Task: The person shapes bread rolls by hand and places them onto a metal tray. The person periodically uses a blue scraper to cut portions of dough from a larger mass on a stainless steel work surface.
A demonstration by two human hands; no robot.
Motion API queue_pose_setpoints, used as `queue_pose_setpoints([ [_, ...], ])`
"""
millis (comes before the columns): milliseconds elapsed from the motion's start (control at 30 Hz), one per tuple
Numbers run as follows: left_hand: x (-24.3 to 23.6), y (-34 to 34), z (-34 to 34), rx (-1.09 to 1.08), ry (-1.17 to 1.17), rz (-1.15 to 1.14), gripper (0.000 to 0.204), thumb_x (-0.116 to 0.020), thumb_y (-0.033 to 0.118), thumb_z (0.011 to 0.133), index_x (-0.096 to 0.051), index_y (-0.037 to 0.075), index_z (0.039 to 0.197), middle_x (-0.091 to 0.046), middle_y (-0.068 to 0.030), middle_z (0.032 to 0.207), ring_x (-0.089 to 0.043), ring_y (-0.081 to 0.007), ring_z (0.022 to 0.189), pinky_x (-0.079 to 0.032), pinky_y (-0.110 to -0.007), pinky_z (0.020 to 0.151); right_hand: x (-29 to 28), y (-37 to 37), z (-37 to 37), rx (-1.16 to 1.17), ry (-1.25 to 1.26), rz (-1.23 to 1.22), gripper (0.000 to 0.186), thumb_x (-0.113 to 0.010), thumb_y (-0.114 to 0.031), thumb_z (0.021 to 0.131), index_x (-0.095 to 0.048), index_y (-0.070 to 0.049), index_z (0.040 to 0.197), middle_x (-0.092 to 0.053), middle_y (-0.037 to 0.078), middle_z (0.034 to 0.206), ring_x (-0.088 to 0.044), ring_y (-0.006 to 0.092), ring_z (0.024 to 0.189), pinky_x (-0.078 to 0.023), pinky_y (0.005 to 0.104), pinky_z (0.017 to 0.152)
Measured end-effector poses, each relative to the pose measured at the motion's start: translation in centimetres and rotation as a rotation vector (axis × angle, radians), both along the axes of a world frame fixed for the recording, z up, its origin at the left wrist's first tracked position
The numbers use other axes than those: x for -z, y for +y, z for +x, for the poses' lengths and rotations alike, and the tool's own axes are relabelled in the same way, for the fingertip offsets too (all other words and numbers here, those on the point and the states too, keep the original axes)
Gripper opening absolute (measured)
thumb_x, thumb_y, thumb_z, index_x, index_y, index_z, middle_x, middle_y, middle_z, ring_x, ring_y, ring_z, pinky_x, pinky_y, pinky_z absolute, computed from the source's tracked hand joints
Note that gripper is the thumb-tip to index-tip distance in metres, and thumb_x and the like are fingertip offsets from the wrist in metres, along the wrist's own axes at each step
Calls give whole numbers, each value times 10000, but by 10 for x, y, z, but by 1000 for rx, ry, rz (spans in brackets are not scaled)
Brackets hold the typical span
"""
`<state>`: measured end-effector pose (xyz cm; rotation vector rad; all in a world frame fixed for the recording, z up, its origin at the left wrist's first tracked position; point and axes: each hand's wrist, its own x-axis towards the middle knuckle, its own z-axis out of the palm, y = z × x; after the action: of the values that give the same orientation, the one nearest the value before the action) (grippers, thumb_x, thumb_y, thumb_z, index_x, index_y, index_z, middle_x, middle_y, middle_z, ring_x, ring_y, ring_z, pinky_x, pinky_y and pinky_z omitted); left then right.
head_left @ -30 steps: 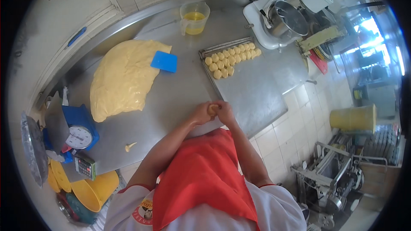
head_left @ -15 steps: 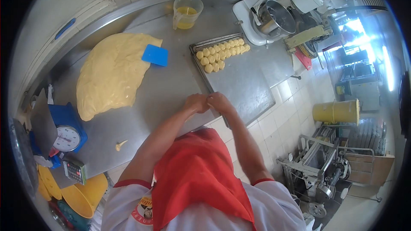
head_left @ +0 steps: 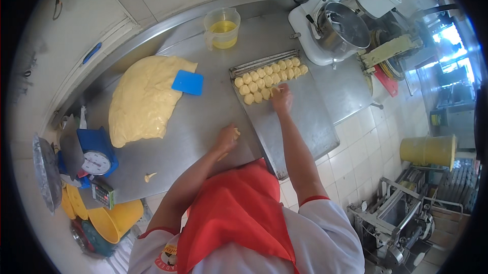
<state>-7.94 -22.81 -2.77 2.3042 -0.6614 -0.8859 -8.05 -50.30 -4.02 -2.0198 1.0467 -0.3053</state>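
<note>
My right hand [head_left: 282,100] reaches over the metal baking tray [head_left: 302,126], its fingers closed on a dough ball [head_left: 275,91] at the end of the front rows. Several round, pale yellow dough balls [head_left: 268,81] sit in rows along the tray's far end. My left hand [head_left: 226,140] is curled above the steel table, left of the tray. A bit of dough [head_left: 237,131] pokes out from its fist; the rest is hidden by the fingers. A large, smooth mass of dough [head_left: 145,101] lies farther left, with a blue scraper [head_left: 187,82] against its right edge.
Behind the dough stands a clear jug [head_left: 222,29] of yellow liquid. A stand mixer [head_left: 325,35] occupies the back right. At the left are a blue dial scale [head_left: 96,154], a calculator [head_left: 102,195] and a small dough scrap [head_left: 149,177]. A yellow bucket [head_left: 427,152] is on the right.
My hands, together over the tray's left edge before, have parted. The right has moved forward to the dough balls; the left has drawn slightly left and back. The whole view has shifted a little.
</note>
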Motion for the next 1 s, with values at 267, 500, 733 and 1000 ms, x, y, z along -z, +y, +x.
queue_pose_setpoints([
  [267,-10,15,-10,-56,48,-167,854,-710,21,657,-326,73,1418,-593,-231,1184,-577,-397,1132,-477,-425,946,-38,79,-45,-16,-129,-162,334,-691,-244,811,-680,-27,1065,-651,188,939,-638,389,854,-515,444,789],
  [500,-13,39,-14,-32,-2,-439,770,-759,51,641,-435,62,1339,-629,-209,1138,-621,-361,1062,-504,-423,908,-49,171,-89,-422,-17,460,204,-619,-89,844,-700,-3,1011,-705,140,818,-684,201,765,-527,318,605],
  [733,-29,27,-28,258,-93,43,244,-629,196,801,-664,18,964,-692,-198,1006,-674,-362,929,-534,-466,816,-62,204,-97,-310,73,-113,315,-543,-270,930,-690,5,979,-679,234,865,-654,417,818,-510,478,746],
  [1000,-29,28,-21,187,-145,107,166,-652,157,734,-714,34,827,-708,-196,913,-686,-374,901,-558,-454,792,-73,213,-78,-312,293,-266,334,-517,-270,943,-673,3,829,-670,249,886,-641,440,833,-502,522,735],
])
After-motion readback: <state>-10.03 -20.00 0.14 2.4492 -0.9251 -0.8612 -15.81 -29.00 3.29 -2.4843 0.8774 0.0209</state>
